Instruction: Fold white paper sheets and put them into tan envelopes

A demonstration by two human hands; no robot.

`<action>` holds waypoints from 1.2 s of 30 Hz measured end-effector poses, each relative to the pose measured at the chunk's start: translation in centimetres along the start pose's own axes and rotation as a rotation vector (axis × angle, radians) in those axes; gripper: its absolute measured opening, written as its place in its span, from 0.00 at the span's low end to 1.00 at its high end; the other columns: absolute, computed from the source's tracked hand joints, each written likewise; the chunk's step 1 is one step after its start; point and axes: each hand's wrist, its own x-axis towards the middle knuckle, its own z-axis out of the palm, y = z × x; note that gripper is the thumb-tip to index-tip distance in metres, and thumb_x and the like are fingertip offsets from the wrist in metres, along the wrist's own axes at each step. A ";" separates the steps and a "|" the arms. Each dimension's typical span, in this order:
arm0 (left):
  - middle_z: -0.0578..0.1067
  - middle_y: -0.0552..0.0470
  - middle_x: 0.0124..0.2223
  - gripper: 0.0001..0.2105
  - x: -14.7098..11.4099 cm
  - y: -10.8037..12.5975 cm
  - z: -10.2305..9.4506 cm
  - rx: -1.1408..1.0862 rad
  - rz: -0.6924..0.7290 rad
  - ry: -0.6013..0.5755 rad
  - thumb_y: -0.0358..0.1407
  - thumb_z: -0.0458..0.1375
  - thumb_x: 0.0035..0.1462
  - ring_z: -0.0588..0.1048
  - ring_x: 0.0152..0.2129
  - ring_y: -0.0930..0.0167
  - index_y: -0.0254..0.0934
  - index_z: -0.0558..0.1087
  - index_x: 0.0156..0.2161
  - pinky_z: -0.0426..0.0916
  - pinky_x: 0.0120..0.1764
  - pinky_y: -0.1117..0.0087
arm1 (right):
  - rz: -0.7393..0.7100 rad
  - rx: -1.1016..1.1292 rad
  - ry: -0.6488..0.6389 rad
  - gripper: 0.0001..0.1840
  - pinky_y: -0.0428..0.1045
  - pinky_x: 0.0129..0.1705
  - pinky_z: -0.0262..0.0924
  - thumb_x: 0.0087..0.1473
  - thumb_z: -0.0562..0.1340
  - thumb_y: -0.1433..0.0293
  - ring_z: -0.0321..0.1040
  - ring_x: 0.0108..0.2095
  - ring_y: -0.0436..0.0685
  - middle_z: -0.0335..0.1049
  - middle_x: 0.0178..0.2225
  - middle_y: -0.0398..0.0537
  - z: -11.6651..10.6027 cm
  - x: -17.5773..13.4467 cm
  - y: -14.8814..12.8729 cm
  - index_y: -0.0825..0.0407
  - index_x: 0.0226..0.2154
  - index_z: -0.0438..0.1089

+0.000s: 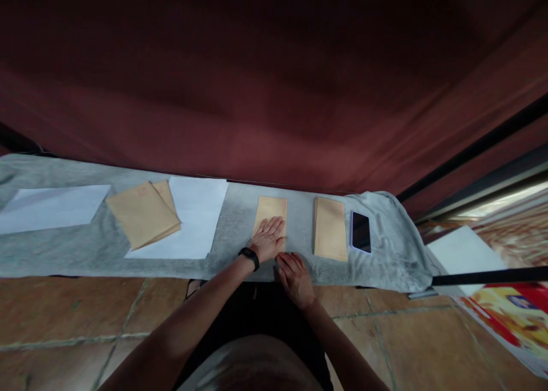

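Observation:
A brown paper envelope (272, 206) lies flat on the grey cloth in front of me. Across its lower half my left hand (269, 240) is spread flat, palm down, with a dark band on the wrist. My right hand (296, 277) rests at the envelope's lower right corner, fingers stretched out and slightly bent; whether its fingertips touch the paper is hard to see. Right of both hands sits a neat stack of brown envelopes (330, 229). On the left, several overlapping brown envelopes (143, 215) lie askew, partly on white paper (205, 214).
Another white sheet (55, 207) lies at the far left of the cloth-covered surface (240, 231). A phone (361, 232) is beside the right stack. A dark red curtain (257, 123) hangs behind. Black bars (492, 278) and a colourful box (514, 317) are at the right.

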 end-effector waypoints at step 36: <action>0.56 0.53 0.73 0.28 0.2 0.2 -0.6 0.011 -0.011 -0.087 0.50 0.43 0.69 0.48 0.71 0.56 0.47 0.59 0.69 0.37 0.69 0.42 | -0.027 -0.018 0.074 0.23 0.60 0.67 0.56 0.63 0.54 0.74 0.65 0.59 0.59 0.71 0.58 0.53 0.7 -0.3 0.3 0.53 0.60 0.67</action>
